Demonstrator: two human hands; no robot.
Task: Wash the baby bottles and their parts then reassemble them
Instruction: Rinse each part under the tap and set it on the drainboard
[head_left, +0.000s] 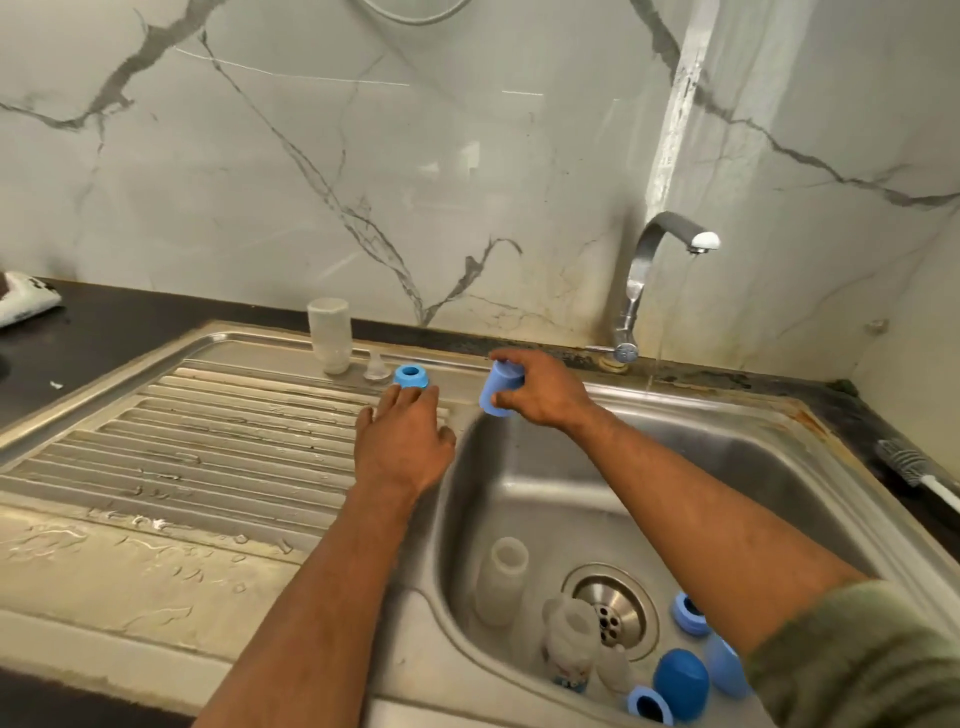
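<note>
My right hand grips a light blue bottle cap above the sink's far left corner, open end tilted down. My left hand lies flat on the drainboard with fingers apart, fingertips just short of a blue collar ring. Beside that ring stand a clear teat and an upturned clear bottle. Down in the sink basin lie two clear bottles, two blue rings, a dark blue cap and a light blue cap.
The tap at the back runs a thin stream of water near the right wall. A bottle brush lies on the dark counter to the right. The ribbed drainboard is wet. A cloth sits far left.
</note>
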